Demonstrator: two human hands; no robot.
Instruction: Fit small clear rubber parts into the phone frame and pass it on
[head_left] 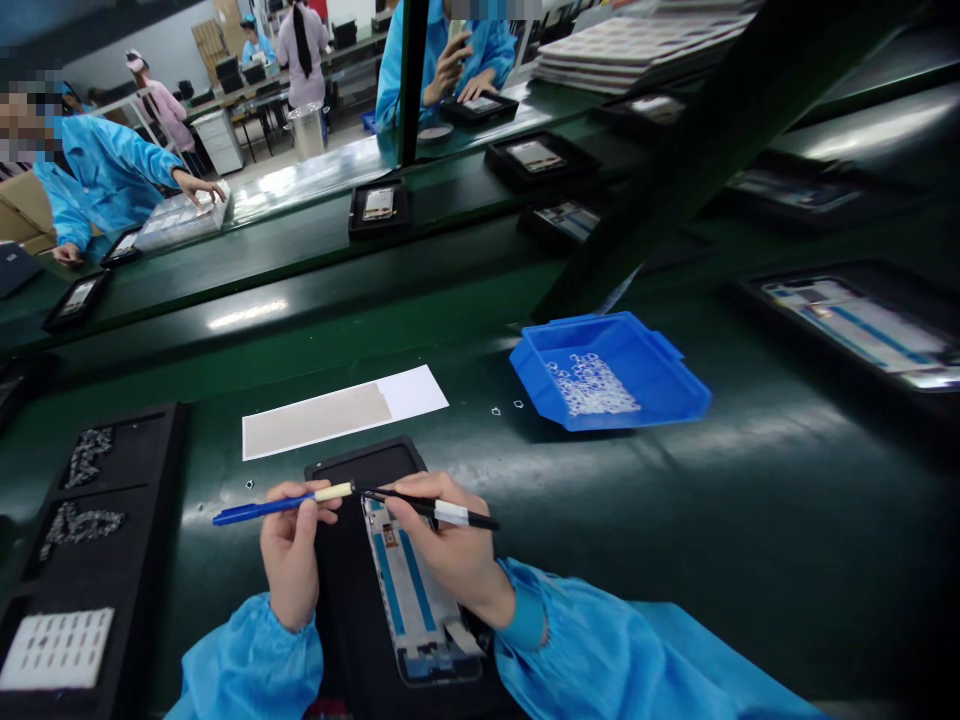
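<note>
My left hand (291,550) grips a blue stick with a cream tip (281,504), held level and pointing right. My right hand (446,545) holds black tweezers with a white band (439,511), their points aimed left toward the cream tip. Both tool ends meet just above the top edge of a phone frame (416,600), which lies in a black jig tray (349,590) between my hands. My right palm rests on the frame's right side. Blue sleeves cover both wrists.
A blue bin (611,375) of small clear parts stands to the right. A white and tan sheet (341,410) lies behind the jig. A black parts tray (82,560) is at left. Trays with phones ride the belt beyond, where other people in blue coats work.
</note>
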